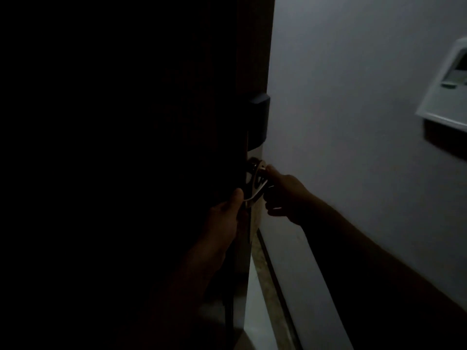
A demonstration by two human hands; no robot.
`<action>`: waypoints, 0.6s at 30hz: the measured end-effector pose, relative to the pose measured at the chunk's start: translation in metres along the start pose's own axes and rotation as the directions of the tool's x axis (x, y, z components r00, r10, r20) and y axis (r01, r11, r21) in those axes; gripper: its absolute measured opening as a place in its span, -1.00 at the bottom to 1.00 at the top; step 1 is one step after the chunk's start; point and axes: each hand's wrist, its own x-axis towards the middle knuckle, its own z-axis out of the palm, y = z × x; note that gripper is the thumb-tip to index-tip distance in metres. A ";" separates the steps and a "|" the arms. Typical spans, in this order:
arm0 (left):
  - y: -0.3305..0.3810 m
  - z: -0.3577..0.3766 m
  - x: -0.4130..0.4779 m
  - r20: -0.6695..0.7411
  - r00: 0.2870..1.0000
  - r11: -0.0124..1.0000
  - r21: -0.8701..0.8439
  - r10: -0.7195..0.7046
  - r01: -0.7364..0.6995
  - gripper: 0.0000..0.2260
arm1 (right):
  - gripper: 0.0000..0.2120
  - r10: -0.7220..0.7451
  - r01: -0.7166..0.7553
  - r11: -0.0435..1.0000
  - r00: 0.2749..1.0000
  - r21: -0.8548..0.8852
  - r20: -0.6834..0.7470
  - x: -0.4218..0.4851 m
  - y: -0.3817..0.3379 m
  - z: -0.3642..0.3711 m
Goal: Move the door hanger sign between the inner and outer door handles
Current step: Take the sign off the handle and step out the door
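Dimly, the door hanger sign (257, 189) is seen at the edge of the door (252, 59), just beside the handle (253, 164), gripped low by the left hand (226, 213) and pinched high by the right hand (285, 195).

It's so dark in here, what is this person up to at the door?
A person stands at the edge of a partly open door, with both hands up by the door handle. The left hand pinches the lower end of a door hanger sign, and the right hand holds its looped top next to the handle. It is too dark to tell whether the loop is on the handle.
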 end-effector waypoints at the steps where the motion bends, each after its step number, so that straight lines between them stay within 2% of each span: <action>1: 0.000 0.003 -0.005 0.016 1.000 1.000 0.002 -0.002 0.002 -0.66 | -0.54 0.006 -0.006 1.000 1.000 -0.008 -0.022 -0.007 0.002 -0.004; 4: -0.001 0.013 -0.021 0.101 0.995 1.000 0.006 0.014 -0.014 -0.75 | -0.52 0.014 -0.016 1.000 0.997 -0.021 -0.070 -0.027 0.009 -0.019; 18: -0.015 0.062 -0.098 0.267 0.964 1.000 0.008 0.012 -0.015 -0.82 | -0.55 0.022 -0.024 1.000 0.959 -0.003 -0.282 -0.114 0.047 -0.075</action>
